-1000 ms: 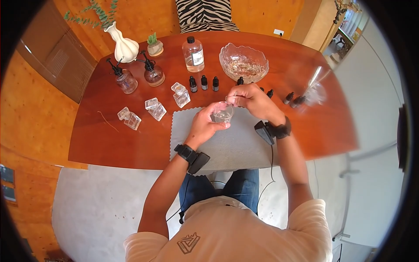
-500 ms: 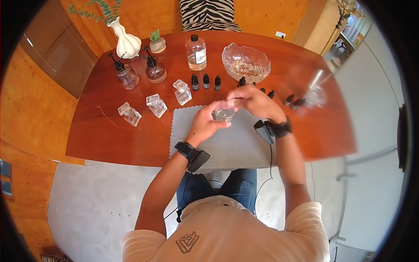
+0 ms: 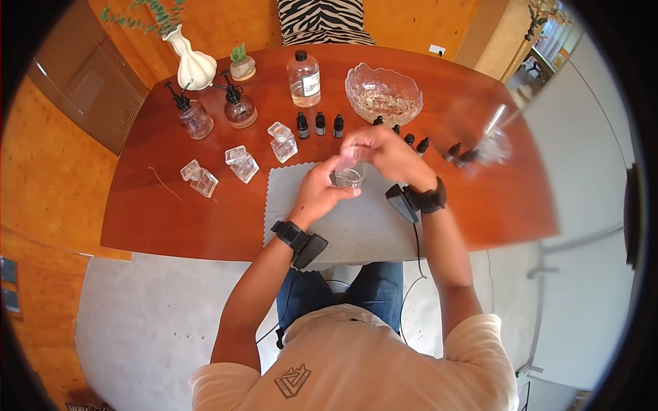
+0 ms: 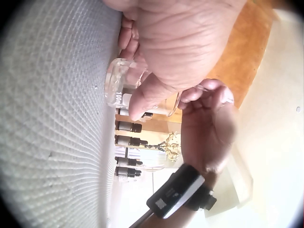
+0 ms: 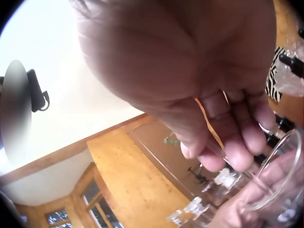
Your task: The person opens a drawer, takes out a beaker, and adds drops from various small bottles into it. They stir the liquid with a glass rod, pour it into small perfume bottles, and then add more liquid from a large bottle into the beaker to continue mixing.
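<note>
A small clear glass beaker [image 3: 350, 179] stands low over the grey cloth, and "100ml" shows on its wall [image 4: 114, 85] in the left wrist view. My left hand [image 3: 317, 194] grips it from the left, thumb along the near side. Above the rim, my right hand [image 3: 388, 153] pinches a thin clear rod [image 5: 257, 180] between thumb and fingertips. In the right wrist view the rod slants down into the beaker's mouth. Its upper end is hidden by the fingers.
Small black dropper bottles [image 3: 320, 124] line the table beyond the hands. Several square glass bottles [image 3: 241, 164] stand left of the grey cloth [image 3: 343, 236]. Farther back are amber-tinted spray bottles [image 3: 240, 109], a large labelled bottle [image 3: 303, 81] and a glass bowl [image 3: 384, 96].
My right hand has shifted a little left, further over the beaker, with its fingers raised and blurred. The left hand keeps its hold on the beaker.
</note>
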A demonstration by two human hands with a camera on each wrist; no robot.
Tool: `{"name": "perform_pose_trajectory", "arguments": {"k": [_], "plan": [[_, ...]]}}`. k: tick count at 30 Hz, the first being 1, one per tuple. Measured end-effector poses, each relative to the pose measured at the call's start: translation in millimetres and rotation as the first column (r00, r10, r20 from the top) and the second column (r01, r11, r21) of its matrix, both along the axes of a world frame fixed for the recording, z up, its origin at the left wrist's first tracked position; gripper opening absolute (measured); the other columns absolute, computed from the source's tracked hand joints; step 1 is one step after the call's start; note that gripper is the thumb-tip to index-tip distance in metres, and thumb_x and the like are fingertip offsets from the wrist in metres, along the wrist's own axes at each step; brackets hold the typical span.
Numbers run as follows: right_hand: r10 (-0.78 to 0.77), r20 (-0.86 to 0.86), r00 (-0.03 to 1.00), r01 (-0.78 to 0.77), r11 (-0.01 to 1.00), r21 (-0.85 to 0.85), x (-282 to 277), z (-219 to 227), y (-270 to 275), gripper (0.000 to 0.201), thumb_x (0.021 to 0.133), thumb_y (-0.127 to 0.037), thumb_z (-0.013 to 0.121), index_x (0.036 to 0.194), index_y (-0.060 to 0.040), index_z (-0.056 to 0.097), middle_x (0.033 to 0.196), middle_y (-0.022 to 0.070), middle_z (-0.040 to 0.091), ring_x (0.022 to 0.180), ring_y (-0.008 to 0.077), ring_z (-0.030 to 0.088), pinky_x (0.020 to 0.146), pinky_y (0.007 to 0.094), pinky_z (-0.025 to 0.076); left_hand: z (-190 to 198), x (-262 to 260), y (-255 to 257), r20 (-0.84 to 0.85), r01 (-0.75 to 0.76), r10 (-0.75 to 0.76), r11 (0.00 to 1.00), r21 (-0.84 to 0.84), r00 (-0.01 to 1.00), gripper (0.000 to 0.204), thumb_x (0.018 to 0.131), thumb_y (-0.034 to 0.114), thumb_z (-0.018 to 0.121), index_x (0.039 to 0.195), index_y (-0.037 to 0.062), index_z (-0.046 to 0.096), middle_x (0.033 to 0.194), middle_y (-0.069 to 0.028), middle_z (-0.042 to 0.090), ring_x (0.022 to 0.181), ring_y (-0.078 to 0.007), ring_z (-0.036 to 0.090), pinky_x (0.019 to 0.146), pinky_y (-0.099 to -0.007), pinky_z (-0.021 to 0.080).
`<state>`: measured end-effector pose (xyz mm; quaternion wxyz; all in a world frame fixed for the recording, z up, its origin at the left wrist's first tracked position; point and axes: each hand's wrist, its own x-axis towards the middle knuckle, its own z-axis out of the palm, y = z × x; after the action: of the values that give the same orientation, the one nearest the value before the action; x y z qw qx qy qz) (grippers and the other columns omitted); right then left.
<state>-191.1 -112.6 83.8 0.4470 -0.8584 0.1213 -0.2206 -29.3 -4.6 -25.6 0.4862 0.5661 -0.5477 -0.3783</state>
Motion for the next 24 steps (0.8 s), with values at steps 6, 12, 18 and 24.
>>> {"name": "perform_pose_trajectory", "arguments": {"k": [6, 12, 18, 24], "plan": [[0.104, -0.164, 0.981, -0.114, 0.992, -0.054, -12.1, 13.4, 0.8, 0.007, 0.094, 0.0, 0.064, 0.097, 0.003, 0.069, 0.083, 0.0074, 0.066, 0.077, 0.0173, 0.063, 0.074, 0.032, 0.05, -0.6, -2.5, 0.9, -0.004, -0.015, 0.014, 0.996, -0.085, 1.0, 0.065, 0.071, 0.016, 0.089, 0.132, 0.0086, 0.066, 0.121, -0.0089, 0.074, 0.111, -0.0248, 0.067, 0.098, -0.0357, 0.05], [-0.126, -0.099, 0.987, 0.129, 0.991, 0.024, -3.2, 6.2, -3.2, 0.015, 0.094, -0.011, 0.066, 0.09, 0.003, 0.068, 0.073, 0.0147, 0.063, 0.07, 0.0238, 0.06, 0.07, 0.0354, 0.049, 7.8, -5.5, 3.0, -0.023, -0.03, 0.026, 0.985, -0.168, 0.999, 0.064, 0.07, 0.014, 0.09, 0.129, 0.0076, 0.066, 0.118, -0.0106, 0.074, 0.107, -0.0245, 0.069, 0.096, -0.0352, 0.051], [0.083, -0.039, 0.996, -0.086, 0.992, -0.095, -0.5, 4.9, 3.9, 0.008, 0.093, -0.004, 0.068, 0.094, 0.0038, 0.066, 0.081, 0.0109, 0.065, 0.076, 0.0191, 0.061, 0.072, 0.0333, 0.05, 7.1, -2.7, 1.2, 0.005, -0.001, 0.001, 0.999, -0.051, 1.0, 0.064, 0.07, 0.014, 0.089, 0.129, 0.0075, 0.066, 0.116, -0.0108, 0.074, 0.104, -0.0241, 0.07, 0.094, -0.0353, 0.052], [-0.028, -0.054, 0.998, 0.027, 0.999, -0.019, -15.2, 3.2, -5.9, 0.008, 0.092, -0.004, 0.064, 0.09, 0.0034, 0.066, 0.073, 0.0132, 0.062, 0.066, 0.0227, 0.055, 0.065, 0.036, 0.047, 5.3, -3.7, 3.3, 0.046, -0.049, 0.059, 0.978, -0.202, 0.997, 0.062, 0.07, 0.015, 0.09, 0.128, 0.0075, 0.066, 0.111, -0.0096, 0.074, 0.099, -0.0236, 0.071, 0.089, -0.0351, 0.053]]}}
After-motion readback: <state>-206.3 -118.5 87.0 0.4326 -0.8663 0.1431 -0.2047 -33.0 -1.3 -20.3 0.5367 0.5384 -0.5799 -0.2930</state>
